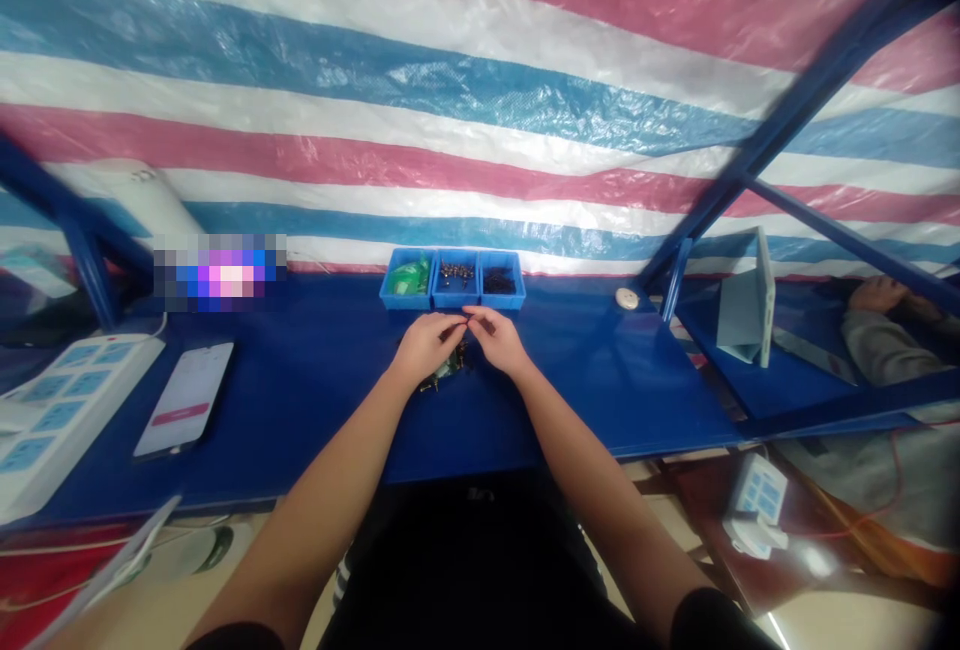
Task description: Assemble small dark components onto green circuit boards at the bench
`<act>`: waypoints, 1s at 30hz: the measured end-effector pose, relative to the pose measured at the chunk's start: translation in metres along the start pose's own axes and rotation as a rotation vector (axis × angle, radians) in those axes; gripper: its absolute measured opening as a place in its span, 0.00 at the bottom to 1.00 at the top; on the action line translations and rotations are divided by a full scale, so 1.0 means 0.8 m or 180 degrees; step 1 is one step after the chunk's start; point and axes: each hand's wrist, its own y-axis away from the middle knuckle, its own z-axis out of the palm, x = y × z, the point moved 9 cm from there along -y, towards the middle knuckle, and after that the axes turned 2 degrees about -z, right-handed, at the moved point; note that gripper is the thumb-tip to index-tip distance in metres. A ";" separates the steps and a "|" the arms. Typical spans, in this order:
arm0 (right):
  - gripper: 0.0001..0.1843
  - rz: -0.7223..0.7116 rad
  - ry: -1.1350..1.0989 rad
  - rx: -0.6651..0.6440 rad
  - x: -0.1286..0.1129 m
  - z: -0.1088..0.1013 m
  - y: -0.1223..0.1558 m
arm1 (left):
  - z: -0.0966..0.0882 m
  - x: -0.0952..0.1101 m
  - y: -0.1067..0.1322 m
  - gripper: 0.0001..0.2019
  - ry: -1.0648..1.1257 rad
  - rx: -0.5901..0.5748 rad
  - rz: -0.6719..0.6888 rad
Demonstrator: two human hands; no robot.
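Note:
My left hand and my right hand meet over the blue table, just in front of three small blue bins. Fingers of both hands are pinched together at the tips around something too small to make out. Beneath and between the hands lies a small pile of greenish and brassy pieces, partly hidden by my left hand. The left bin holds green pieces in a bag, the middle bin small metal parts, and the right bin thin dark pieces.
On the left lie a phone and a white power strip. A round white object sits near the frame post at right. Beyond it stand a tablet in a case and another person's hand. Striped sheeting hangs behind.

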 end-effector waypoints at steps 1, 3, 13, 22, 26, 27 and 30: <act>0.17 -0.0007 -0.0042 -0.0041 -0.001 0.003 0.000 | 0.000 0.001 0.000 0.11 0.0011 -0.0013 0.0007; 0.16 0.0060 -0.0182 -0.0037 0.000 0.005 0.001 | 0.001 0.003 0.000 0.11 0.0009 -0.0053 -0.0009; 0.14 0.0381 -0.0384 0.0094 0.008 0.000 0.001 | -0.001 -0.008 0.001 0.12 -0.0203 0.0038 -0.0157; 0.13 0.0173 0.0015 0.0340 -0.005 -0.011 0.003 | -0.002 -0.014 -0.001 0.14 -0.0104 -0.0129 -0.0369; 0.14 0.0152 0.0014 0.0346 -0.007 -0.011 0.003 | 0.000 -0.015 0.000 0.15 -0.0058 -0.0222 -0.0469; 0.14 0.0161 -0.0001 0.0358 -0.006 -0.011 0.003 | -0.001 -0.016 0.001 0.15 -0.0023 -0.0206 -0.0484; 0.14 0.0207 -0.0110 0.0442 -0.001 -0.014 0.003 | -0.005 -0.019 0.002 0.14 0.0102 -0.0050 -0.0562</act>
